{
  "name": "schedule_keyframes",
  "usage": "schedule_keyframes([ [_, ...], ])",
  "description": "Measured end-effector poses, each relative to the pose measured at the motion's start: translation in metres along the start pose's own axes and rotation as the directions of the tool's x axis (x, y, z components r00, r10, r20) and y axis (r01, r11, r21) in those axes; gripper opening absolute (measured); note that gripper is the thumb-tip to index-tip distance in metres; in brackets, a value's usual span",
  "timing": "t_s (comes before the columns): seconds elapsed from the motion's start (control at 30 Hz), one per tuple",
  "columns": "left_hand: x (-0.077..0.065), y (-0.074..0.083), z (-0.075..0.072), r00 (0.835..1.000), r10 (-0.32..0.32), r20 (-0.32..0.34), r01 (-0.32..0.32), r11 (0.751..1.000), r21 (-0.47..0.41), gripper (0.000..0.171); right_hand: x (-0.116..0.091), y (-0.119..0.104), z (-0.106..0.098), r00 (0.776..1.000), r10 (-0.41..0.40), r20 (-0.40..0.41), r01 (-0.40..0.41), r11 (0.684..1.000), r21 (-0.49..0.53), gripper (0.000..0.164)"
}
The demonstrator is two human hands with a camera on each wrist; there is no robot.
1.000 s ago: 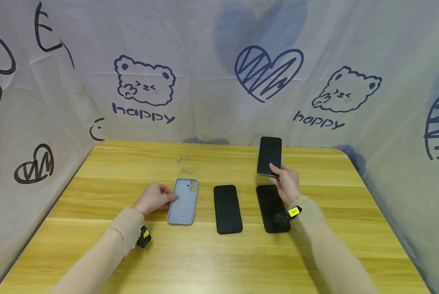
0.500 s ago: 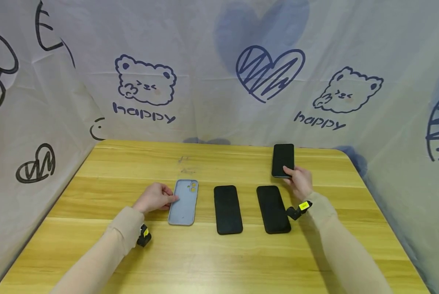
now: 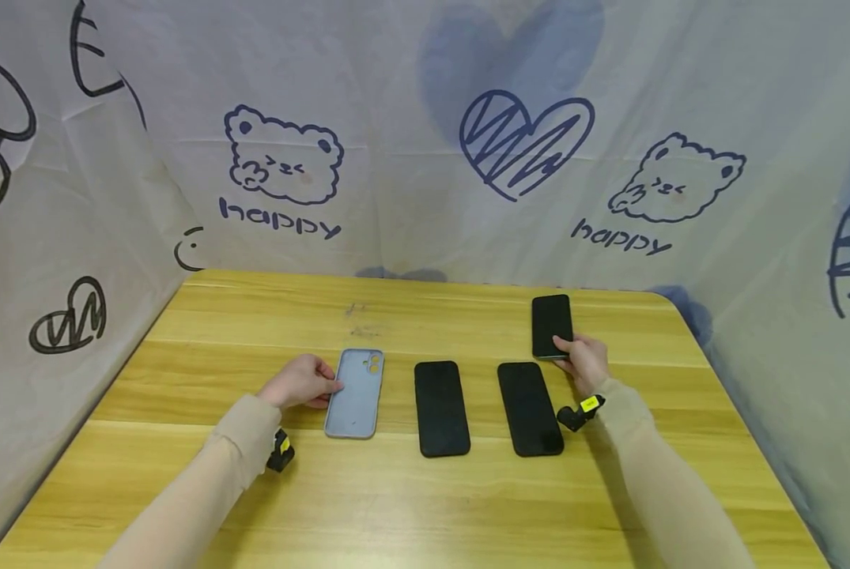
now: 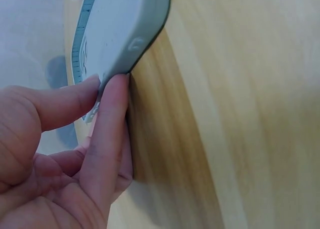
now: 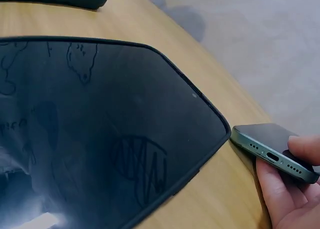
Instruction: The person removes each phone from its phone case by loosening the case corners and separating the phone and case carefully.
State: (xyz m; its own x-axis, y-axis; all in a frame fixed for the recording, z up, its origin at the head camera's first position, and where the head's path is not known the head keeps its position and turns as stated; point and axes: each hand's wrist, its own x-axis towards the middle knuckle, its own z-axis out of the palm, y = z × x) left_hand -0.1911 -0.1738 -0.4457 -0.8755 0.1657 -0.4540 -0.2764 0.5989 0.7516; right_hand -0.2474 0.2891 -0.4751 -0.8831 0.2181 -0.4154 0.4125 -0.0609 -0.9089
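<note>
On the left, a pale blue-grey phone case lies with its hollow inside facing up and its camera cut-out at the far right corner. My left hand pinches the case's left side between thumb and fingers, as the left wrist view also shows on the case edge. At the far right, my right hand grips the near end of a black-screened phone, thumb on the screen and fingers beneath. In the right wrist view this phone's green bottom edge shows its charging port, close over the table.
Two more black-screened phones lie face up between the hands: a middle phone and a right phone, the latter just nearer than the held one. The wooden table ends at a printed cloth backdrop.
My right hand has carried its phone to the right and then lowered it toward the table, away from over the right phone. My left hand has stayed on the case.
</note>
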Motion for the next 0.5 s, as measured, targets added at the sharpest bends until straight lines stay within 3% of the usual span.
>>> schedule_keyframes([
  [0.3, 0.0006, -0.0003, -0.0003, 1.000, -0.001, 0.015, 0.001, 1.000, 0.006, 0.020, 0.0026, -0.0006, 0.0001, 1.000, -0.018, -0.023, 0.015, 0.994, -0.111, 0.066],
  [0.5, 0.0016, -0.0010, -0.0013, 1.000, -0.003, 0.016, 0.003, 1.000, 0.010, 0.019, 0.0046, -0.0032, 0.0010, 0.993, -0.095, -0.065, 0.070, 0.949, -0.309, 0.065],
])
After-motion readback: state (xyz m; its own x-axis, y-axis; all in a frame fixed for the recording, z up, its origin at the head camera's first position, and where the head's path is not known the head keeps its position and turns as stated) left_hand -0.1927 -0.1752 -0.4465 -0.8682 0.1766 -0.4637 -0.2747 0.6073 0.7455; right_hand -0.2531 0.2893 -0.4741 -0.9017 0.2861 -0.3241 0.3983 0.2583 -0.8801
